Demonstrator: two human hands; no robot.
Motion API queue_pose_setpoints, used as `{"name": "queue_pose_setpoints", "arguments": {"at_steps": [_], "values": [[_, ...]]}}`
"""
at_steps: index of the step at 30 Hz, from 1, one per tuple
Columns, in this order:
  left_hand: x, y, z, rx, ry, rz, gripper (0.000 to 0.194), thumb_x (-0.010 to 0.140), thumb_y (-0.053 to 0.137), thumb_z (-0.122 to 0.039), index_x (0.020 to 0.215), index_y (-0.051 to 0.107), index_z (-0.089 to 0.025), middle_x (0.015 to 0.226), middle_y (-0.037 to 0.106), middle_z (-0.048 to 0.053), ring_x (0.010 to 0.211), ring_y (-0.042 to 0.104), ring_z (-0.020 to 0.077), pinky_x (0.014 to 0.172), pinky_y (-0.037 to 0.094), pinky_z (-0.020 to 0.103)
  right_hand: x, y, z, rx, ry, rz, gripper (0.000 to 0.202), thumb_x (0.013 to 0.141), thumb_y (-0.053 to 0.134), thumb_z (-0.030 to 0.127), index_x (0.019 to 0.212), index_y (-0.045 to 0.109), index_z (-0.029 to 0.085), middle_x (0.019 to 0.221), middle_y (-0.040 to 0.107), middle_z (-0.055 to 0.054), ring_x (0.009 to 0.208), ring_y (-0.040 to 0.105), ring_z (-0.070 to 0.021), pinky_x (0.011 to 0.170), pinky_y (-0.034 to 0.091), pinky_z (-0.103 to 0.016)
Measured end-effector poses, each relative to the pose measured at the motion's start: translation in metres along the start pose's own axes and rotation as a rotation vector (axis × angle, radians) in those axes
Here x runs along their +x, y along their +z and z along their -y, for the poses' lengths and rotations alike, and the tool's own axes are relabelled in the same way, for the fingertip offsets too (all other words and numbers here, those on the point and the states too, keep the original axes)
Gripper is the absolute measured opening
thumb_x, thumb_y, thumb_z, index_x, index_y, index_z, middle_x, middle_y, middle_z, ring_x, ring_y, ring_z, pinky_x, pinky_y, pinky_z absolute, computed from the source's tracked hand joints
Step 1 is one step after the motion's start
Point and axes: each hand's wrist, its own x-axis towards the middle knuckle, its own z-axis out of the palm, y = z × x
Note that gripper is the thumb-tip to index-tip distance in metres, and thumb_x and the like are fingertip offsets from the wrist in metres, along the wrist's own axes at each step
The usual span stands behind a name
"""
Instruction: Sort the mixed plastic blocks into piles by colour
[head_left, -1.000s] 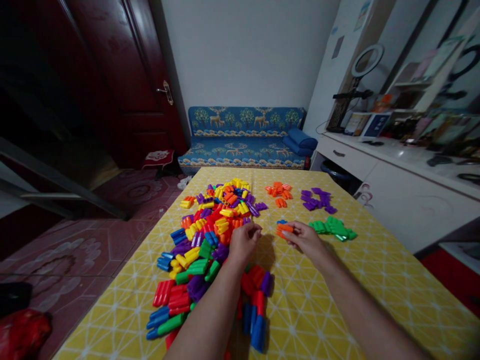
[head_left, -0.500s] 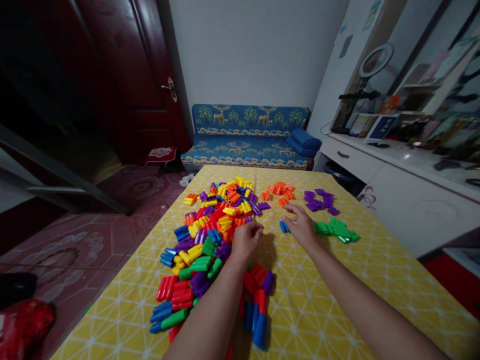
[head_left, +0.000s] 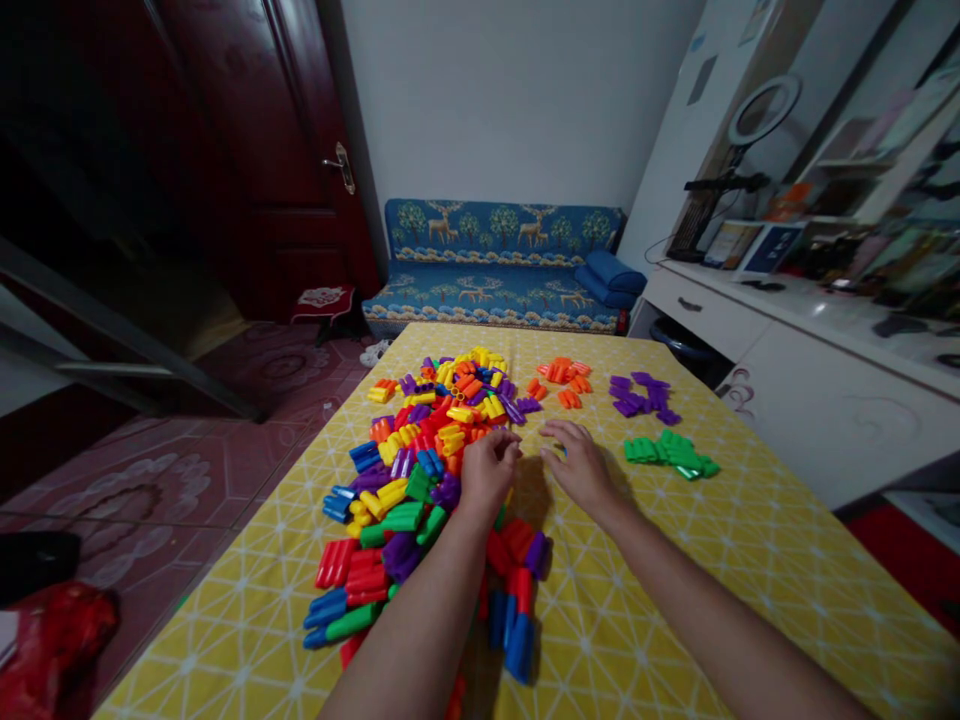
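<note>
A big mixed heap of plastic bullet-shaped building blocks [head_left: 405, 515] in red, yellow, blue, green, purple and orange lies on the left half of the table. At the heap's right edge is my left hand [head_left: 487, 475], its fingers curled together; whatever they hold, if anything, is hidden. To the right of it, my right hand [head_left: 583, 470] hovers low over the cloth with thumb and fingers apart. A bit of blue shows behind its thumb, mostly covered. Sorted by colour beyond and beside my right hand are orange blocks [head_left: 562, 372], purple blocks [head_left: 643, 397] and green blocks [head_left: 671, 453].
A yellow patterned tablecloth [head_left: 660, 580] covers the table. Behind it stands a blue sofa [head_left: 487, 285] with folded bedding. A white cabinet [head_left: 817, 390] with a ring light [head_left: 765, 110] is at right, a dark red door [head_left: 300, 130] at left.
My right hand has shifted left, towards my left hand and the heap, away from the green blocks. My left hand has barely moved. The view has tilted slightly.
</note>
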Motion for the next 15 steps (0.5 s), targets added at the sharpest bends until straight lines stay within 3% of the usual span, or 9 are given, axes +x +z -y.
{"name": "queue_pose_setpoints", "arguments": {"at_steps": [3,8,11,15], "values": [[0.0,0.001,0.001,0.011,-0.002,0.004,0.018,0.077,0.055,-0.013,0.086,0.071,-0.015,0.071,0.071,0.004,0.063,0.066,0.0147,0.063,0.05,0.024,0.036,0.006,-0.015,0.054,0.095,0.025,0.038,0.078,0.057,0.022,0.116,0.064,0.017,0.124,0.062,-0.014,0.12,0.053,-0.0275,0.106,0.038,-0.047],[-0.001,0.0,-0.002,0.03,-0.013,0.006,0.018,0.077,0.055,-0.014,0.085,0.071,-0.016,0.072,0.072,0.004,0.066,0.067,0.0151,0.064,0.05,0.025,0.09,0.028,-0.031,0.128,0.16,0.124,0.043,0.091,0.043,0.037,0.129,0.056,0.02,0.13,0.061,-0.011,0.119,0.058,-0.0223,0.102,0.044,-0.041],[-0.002,0.0,-0.002,0.038,-0.03,0.014,0.019,0.078,0.055,-0.014,0.088,0.071,-0.016,0.073,0.072,0.004,0.066,0.067,0.0154,0.065,0.05,0.025,0.109,0.038,-0.044,0.126,0.196,0.204,0.049,0.093,0.041,0.047,0.131,0.056,0.019,0.137,0.056,-0.011,0.127,0.053,-0.0217,0.106,0.04,-0.038],[-0.001,0.002,0.001,0.058,-0.032,0.012,0.019,0.079,0.055,-0.016,0.089,0.072,-0.016,0.075,0.072,0.004,0.069,0.067,0.0159,0.065,0.05,0.025,0.122,0.034,-0.066,0.061,0.269,0.236,0.061,0.091,0.041,0.058,0.136,0.052,0.019,0.144,0.049,-0.012,0.135,0.043,-0.0259,0.112,0.032,-0.043]]}}
